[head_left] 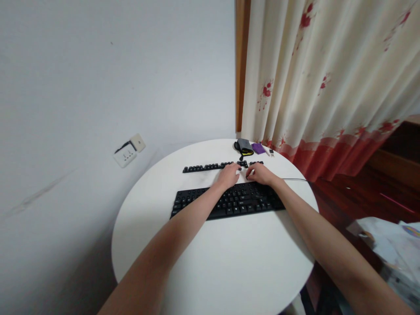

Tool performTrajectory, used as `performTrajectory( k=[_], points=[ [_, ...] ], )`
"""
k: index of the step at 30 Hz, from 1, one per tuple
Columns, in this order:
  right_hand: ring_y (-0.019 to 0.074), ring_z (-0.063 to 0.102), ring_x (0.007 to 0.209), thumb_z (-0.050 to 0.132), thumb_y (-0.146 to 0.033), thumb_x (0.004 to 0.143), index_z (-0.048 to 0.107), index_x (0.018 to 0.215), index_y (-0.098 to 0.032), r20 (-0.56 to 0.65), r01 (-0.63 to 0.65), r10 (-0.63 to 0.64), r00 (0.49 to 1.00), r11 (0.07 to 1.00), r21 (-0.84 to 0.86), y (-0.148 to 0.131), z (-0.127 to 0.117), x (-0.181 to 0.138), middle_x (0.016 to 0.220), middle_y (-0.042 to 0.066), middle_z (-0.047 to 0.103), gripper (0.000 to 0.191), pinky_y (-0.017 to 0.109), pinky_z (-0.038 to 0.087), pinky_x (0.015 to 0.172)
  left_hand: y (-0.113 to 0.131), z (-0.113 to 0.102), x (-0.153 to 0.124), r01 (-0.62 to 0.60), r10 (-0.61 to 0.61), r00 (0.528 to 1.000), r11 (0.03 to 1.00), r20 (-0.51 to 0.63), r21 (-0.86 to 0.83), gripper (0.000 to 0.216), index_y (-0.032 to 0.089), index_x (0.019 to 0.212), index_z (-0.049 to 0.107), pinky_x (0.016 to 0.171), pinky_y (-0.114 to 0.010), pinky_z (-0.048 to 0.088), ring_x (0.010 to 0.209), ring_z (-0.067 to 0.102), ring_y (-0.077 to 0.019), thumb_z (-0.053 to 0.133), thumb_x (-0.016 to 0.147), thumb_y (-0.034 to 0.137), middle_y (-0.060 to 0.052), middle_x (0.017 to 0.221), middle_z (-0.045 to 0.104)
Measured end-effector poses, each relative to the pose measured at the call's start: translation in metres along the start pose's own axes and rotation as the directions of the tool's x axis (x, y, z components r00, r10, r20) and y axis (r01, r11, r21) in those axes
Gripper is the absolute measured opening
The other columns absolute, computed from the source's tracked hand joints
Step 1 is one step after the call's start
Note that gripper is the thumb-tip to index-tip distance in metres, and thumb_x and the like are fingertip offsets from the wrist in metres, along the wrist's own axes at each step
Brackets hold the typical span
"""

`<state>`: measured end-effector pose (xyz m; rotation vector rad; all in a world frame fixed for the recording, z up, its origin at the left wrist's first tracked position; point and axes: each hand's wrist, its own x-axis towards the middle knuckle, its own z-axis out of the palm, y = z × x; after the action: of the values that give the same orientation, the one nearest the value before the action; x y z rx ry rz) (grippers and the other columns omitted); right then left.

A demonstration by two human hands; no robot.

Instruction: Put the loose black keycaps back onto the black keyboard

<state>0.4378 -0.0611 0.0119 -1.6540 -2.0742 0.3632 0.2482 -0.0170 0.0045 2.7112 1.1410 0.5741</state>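
Note:
A black keyboard (226, 202) lies across the round white table (210, 258). Beyond it runs a row of loose black keycaps (210, 167). My left hand (228, 176) rests past the keyboard's far edge with fingers curled, its fingertips at the keycap row. My right hand (260, 174) sits beside it, fingers bent and pinched near the keycaps at the row's right end. Whether either hand holds a keycap is hidden by the fingers.
A grey and yellow pouch (244, 147), a purple object (259, 148) and a small black piece (271, 152) lie at the table's far edge. A cream curtain (328, 83) hangs at right. A wall socket (128, 152) sits left. A thin cable (295, 179) runs off the table's right side.

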Motion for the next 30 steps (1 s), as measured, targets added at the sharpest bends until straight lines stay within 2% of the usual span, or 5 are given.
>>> performTrajectory(
  k=[4, 9, 13, 19, 30],
  points=[
    [0.0159, 0.064, 0.068, 0.07, -0.015, 0.07, 0.076, 0.077, -0.017, 0.021, 0.001, -0.002, 1.0, 0.999, 0.046, 0.004, 0.0, -0.001, 0.075, 0.003, 0.072, 0.009, 0.024, 0.047, 0.07, 0.0, 0.001, 0.002, -0.036, 0.037, 0.999, 0.999, 0.001, -0.029, 0.04, 0.019, 0.126, 0.06, 0.107, -0.037, 0.04, 0.121, 0.054, -0.0231, 0.056, 0.087, 0.013, -0.009, 0.128, 0.062],
    [0.0155, 0.063, 0.067, 0.069, -0.015, 0.07, 0.075, 0.077, -0.016, 0.033, 0.004, -0.007, 0.999, 0.996, 0.087, 0.004, 0.0, -0.001, 0.075, 0.003, 0.072, 0.009, 0.024, 0.047, 0.068, -0.001, 0.0, 0.006, -0.087, 0.09, 0.996, 0.992, 0.02, -0.09, 0.021, 0.019, 0.101, 0.074, 0.097, -0.034, 0.047, 0.101, 0.063, -0.0215, 0.06, 0.085, 0.019, -0.007, 0.1, 0.071],
    [0.0156, 0.063, 0.068, 0.069, -0.014, 0.07, 0.074, 0.076, -0.015, 0.036, 0.003, -0.007, 0.999, 0.994, 0.112, 0.003, -0.002, -0.003, 0.075, 0.003, 0.072, 0.008, 0.024, 0.047, 0.067, 0.002, -0.006, 0.006, -0.086, 0.087, 0.996, 0.988, 0.002, -0.125, 0.022, 0.016, 0.101, 0.075, 0.088, -0.031, 0.05, 0.089, 0.065, -0.0193, 0.06, 0.085, 0.019, -0.007, 0.096, 0.072],
    [0.0154, 0.062, 0.068, 0.07, -0.013, 0.069, 0.072, 0.076, -0.015, 0.032, 0.002, -0.007, 0.999, 0.991, 0.134, 0.001, -0.005, -0.006, 0.075, 0.003, 0.071, 0.008, 0.024, 0.046, 0.067, 0.022, -0.016, -0.008, -0.028, -0.039, 0.988, 0.902, -0.146, -0.431, 0.031, 0.015, 0.115, 0.069, 0.072, -0.026, 0.052, 0.071, 0.063, -0.0138, 0.057, 0.086, 0.019, -0.004, 0.086, 0.072],
    [0.0143, 0.061, 0.071, 0.067, -0.01, 0.069, 0.07, 0.077, -0.013, 0.042, 0.023, -0.033, 0.999, 0.978, 0.208, 0.008, -0.004, -0.004, 0.077, 0.004, 0.071, 0.009, 0.023, 0.048, 0.068, 0.06, -0.02, -0.053, -0.217, 0.193, 0.976, 0.884, -0.099, -0.415, 0.023, 0.018, 0.104, 0.068, 0.073, -0.028, 0.05, 0.073, 0.058, -0.015, 0.058, 0.089, 0.031, -0.002, 0.082, 0.064]
  ],
)
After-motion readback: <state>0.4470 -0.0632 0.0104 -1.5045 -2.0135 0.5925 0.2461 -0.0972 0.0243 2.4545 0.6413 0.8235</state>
